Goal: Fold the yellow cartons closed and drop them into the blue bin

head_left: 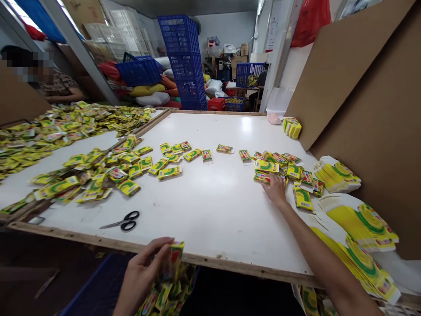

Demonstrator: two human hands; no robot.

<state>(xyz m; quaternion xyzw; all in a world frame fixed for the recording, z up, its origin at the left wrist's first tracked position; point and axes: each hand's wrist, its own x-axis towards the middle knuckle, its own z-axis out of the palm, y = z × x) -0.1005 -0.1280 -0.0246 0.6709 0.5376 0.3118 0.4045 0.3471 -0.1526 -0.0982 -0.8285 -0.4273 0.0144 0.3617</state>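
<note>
At the table's front edge, my left hand (148,267) pinches a small yellow and green printed carton (176,254), partly blurred. Just below it, similar cartons (164,298) lie in a blue crate (98,285). Over on the right, my right hand (276,191) reaches across the white table (210,210) with its fingers closed at a small carton (262,177) on the near side of a loose cluster. Part of those fingertips is hidden. Other cartons of the cluster, such as one standing near the wrist (302,197), lie around the hand.
Black-handled scissors (126,220) lie front left. Loose cartons (128,166) spread over the table's left side. Stacks of flat, unfolded cartons (362,224) line the right edge beside cardboard sheets (348,74). Stacked blue crates (186,61) stand behind; another person (59,83) sits far left.
</note>
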